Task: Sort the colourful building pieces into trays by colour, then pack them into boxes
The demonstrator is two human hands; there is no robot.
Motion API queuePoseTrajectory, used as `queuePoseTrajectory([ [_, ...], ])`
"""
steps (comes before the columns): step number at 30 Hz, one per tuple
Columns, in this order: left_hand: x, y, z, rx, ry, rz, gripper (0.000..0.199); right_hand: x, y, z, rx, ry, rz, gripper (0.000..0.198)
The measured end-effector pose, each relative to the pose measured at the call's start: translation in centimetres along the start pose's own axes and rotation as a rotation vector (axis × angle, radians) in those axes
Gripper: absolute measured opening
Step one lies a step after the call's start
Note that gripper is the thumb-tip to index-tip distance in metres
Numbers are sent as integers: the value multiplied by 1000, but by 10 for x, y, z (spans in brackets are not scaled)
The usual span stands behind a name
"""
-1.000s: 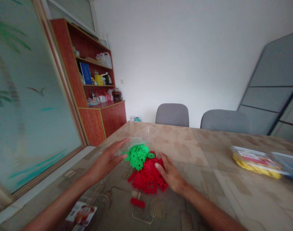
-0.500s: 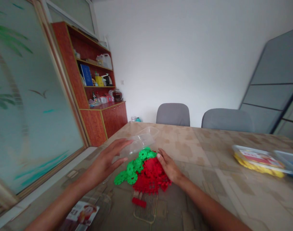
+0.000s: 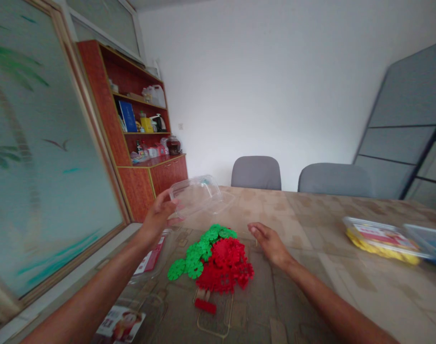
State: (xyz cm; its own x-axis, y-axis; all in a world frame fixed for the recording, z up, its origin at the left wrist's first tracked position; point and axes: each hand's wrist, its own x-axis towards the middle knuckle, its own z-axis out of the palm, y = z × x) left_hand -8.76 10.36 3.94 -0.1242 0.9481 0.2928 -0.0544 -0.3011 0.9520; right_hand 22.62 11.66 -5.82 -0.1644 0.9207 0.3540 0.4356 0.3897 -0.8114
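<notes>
My left hand [image 3: 162, 210] grips the near left end of a clear plastic container [image 3: 199, 193], which it holds tilted above the table. To the right of the pile, my right hand [image 3: 270, 241] hovers with its fingers curled in; nothing shows in them. Between my forearms lies a heap of red notched plastic pieces [image 3: 227, 265], with green snowflake-shaped discs [image 3: 194, 258] along its left and far side. A single red piece [image 3: 205, 306] rests apart, nearer to me. My right hand touches neither colour.
Two clear lids with printed labels, one red [image 3: 154, 255] and one with a picture [image 3: 121, 325], lie at the left. On the right stand a lidded box of yellow pieces [image 3: 382, 243] and a blue-filled box [image 3: 427, 241]. Two grey chairs [image 3: 256, 172] stand beyond the table.
My left hand has taken hold of the clear container and lifted it up and away. My right hand has moved off the pile to the right, its fingers now curled.
</notes>
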Motion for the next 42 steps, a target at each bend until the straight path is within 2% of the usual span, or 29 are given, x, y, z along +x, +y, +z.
queuePoseTrajectory([
  [5,6,-4,28,-139,-62,-106,43,-8,8,-17,52,24,19,53],
  [10,-6,-19,73,-180,-159,-204,59,-12,-5,-31,94,21,13,61],
  [12,-8,-25,92,-169,-195,-233,64,-9,-13,-32,82,-4,-7,65],
  [16,-2,-37,123,-134,-244,-269,60,6,-20,-24,10,-39,-23,64],
  [21,7,-46,143,-29,-310,-271,57,30,-12,-16,-123,7,3,48],
  [24,14,-50,143,107,-365,-255,59,43,-8,-20,-232,30,0,33],
  [27,29,-51,130,315,-405,-193,58,54,-1,-31,-327,26,0,19],
  [31,59,-54,96,655,-397,0,42,67,14,-46,-408,-2,18,23],
  [35,78,-65,70,962,-454,125,27,70,32,-46,-420,-52,24,26],
  [38,83,-74,66,1142,-486,160,27,69,42,-39,-395,-77,12,29],
  [42,82,-80,74,1306,-495,177,28,66,51,-31,-332,-75,10,29],
])
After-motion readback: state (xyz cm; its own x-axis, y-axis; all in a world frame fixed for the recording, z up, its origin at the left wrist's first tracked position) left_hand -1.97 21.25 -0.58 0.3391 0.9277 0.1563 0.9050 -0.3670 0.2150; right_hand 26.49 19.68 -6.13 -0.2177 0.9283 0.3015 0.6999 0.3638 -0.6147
